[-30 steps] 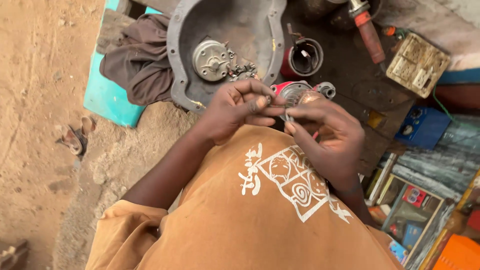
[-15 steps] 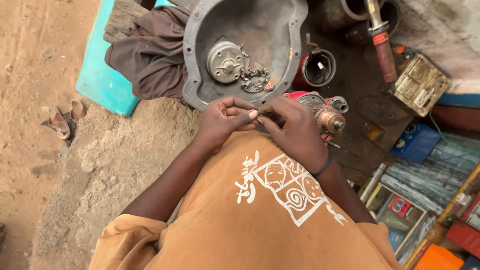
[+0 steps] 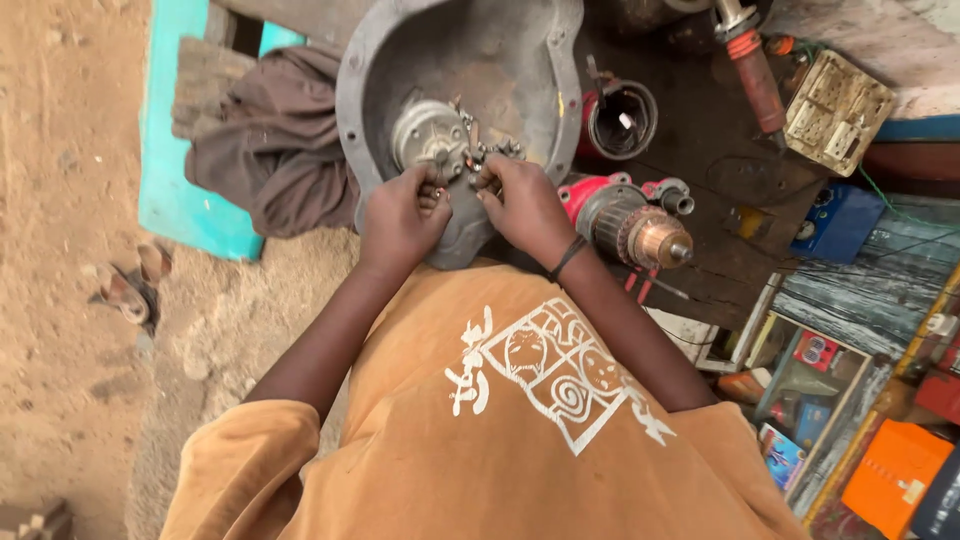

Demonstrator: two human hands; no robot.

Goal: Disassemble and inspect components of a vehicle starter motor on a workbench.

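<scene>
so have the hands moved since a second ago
Yes. The left hand and right hand have gone from over the orange shirt forward to the grey metal housing, by its small parts.

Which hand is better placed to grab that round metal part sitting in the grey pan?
Left, probably. The left hand sits just below the round metal part in the grey pan. The right hand is further to the side, by the small loose bits.

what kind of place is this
Most likely an open-air repair stall for motor or electrical parts. A grey metal housing lies on a dark, stained workbench, a motor armature with copper end beside it, and bare sandy ground alongside.
</scene>
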